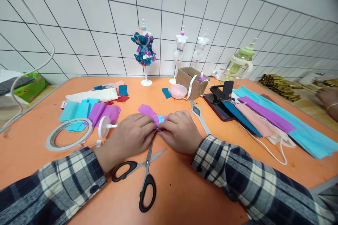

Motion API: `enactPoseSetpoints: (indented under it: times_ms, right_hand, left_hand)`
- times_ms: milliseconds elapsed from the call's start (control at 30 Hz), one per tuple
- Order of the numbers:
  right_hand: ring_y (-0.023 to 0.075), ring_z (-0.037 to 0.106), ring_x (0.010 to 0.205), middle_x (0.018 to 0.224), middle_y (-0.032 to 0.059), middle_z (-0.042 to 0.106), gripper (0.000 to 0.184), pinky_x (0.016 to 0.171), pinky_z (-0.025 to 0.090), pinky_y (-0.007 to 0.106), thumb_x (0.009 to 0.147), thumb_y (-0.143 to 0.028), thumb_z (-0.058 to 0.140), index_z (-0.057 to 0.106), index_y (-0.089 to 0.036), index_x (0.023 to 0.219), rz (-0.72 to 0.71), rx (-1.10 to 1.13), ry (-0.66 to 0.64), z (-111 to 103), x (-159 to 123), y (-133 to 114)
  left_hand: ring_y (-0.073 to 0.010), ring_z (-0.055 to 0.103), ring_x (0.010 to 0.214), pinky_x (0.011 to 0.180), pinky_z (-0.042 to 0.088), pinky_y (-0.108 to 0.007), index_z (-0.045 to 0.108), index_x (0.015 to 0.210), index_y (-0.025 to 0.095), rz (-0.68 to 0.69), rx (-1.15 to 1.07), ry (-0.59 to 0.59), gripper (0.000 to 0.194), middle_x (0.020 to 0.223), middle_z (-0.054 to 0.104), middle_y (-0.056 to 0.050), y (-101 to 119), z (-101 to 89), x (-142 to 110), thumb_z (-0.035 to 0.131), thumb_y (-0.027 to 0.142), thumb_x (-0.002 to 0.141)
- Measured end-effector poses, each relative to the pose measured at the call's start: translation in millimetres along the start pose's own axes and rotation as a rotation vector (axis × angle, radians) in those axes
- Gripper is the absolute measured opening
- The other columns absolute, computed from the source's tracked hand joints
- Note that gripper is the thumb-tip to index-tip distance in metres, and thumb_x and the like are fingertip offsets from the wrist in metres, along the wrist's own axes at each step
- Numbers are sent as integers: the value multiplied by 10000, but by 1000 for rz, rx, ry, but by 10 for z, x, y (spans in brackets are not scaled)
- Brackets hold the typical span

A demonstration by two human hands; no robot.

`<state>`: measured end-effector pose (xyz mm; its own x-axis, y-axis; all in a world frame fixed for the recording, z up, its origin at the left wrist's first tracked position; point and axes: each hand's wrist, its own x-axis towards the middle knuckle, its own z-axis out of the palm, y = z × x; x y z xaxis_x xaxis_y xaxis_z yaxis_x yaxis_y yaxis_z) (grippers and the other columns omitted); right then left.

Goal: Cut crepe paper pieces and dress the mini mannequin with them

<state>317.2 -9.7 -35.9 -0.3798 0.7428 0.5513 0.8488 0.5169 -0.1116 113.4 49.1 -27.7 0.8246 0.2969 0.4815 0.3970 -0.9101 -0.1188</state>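
My left hand (133, 132) and my right hand (182, 132) meet at mid-table, fingers closed on a small purple piece of crepe paper (155, 119) from both sides. A little light-blue patch (161, 119) shows on it; its lower edge is hidden by my fingers. Just beyond lies a loose purple scrap (146, 110). Black-handled scissors (147, 163) rest with blades spread below my hands, one tip reaching under my left fingers. Beside my left wrist, a white round-based stand (105, 127) lies on its side, next to a roll of tape (52, 140).
Folded crepe paper (76, 110) lies left, long crepe strips (287, 123) right. At the back stand a dressed mini mannequin (144, 47), two bare ones (180, 44), a cardboard box (196, 88), a pink bowl (178, 91) and a bottle (239, 63). Another person's hand (329, 98) shows far right.
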Motion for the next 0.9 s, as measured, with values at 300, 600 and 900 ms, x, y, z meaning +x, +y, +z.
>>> enactPoseSetpoints:
  times_ms: [300,600,900]
  right_hand:
    - [199,527,804,823,32,659,200,731,280,368,924,-396,624,643,-207,863,49,-94,1,34,26,-44]
    - [186,492,756,774,26,639,248,712,247,365,945,-392,590,636,-206,787,0,-182,16,63,6,-40]
    - [185,472,742,742,11,646,258,763,224,395,985,-387,533,675,-236,832,-52,-241,57,55,-3,-64]
  left_hand:
    - [-228,603,729,681,486,-370,681,798,174,9,18,21,196,762,674,-65,17,-19,31,510,156,893]
    - [-206,629,721,933,492,-449,690,774,191,-9,47,28,205,731,678,-38,14,-16,16,520,182,888]
    - [-203,656,735,1053,416,-494,692,786,187,-38,61,12,203,763,705,-34,20,-31,15,518,188,890]
